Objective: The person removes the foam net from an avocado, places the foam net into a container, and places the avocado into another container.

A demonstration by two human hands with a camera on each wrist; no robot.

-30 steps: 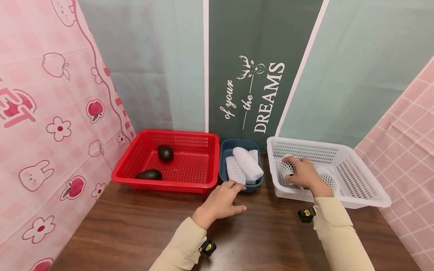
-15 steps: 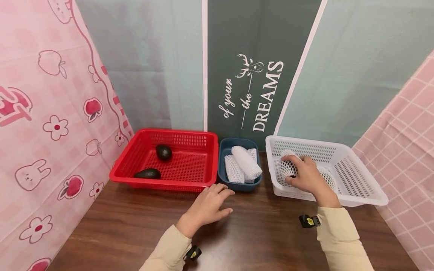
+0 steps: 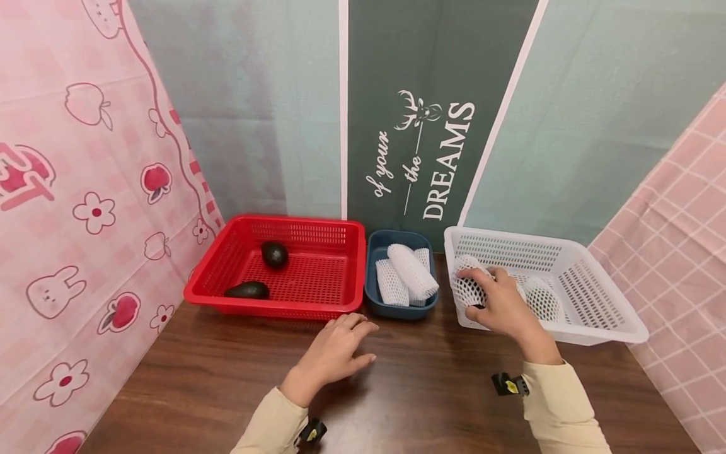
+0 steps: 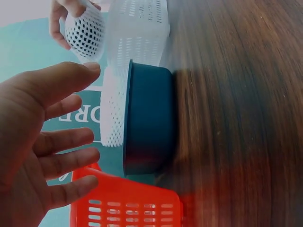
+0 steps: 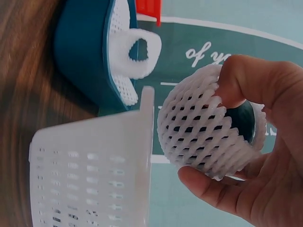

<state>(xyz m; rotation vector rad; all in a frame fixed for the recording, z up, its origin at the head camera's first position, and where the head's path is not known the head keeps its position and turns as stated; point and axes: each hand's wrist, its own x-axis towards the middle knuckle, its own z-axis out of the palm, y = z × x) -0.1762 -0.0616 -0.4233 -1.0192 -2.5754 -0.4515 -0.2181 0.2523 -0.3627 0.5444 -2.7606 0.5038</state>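
Observation:
My right hand [image 3: 501, 306] grips an avocado in a white foam net sleeve [image 5: 194, 127] between thumb and fingers, over the left end of the white basket [image 3: 612, 315]. Dark green skin shows through the mesh and at the sleeve's open end in the right wrist view. Another netted fruit [image 3: 541, 301] lies in that basket, behind my right wrist. With fingers spread and nothing in it, my left hand [image 3: 331, 353] hovers over the table in front of the red basket's right corner. Several empty foam sleeves [image 3: 411, 271] lie in the small blue bin [image 3: 403, 312] between the baskets.
At the left stands the red basket [image 3: 278, 309], holding one bare avocado [image 3: 275, 255] at the back and another avocado [image 3: 247, 290] near the front. All three containers line the back of the brown wooden table [image 3: 408, 391]. Printed cloths hang behind and at both sides.
My left hand has drawn away from the blue bin, leftward and toward me. My right hand has raised the netted avocado and shifted it left toward the white basket's edge.

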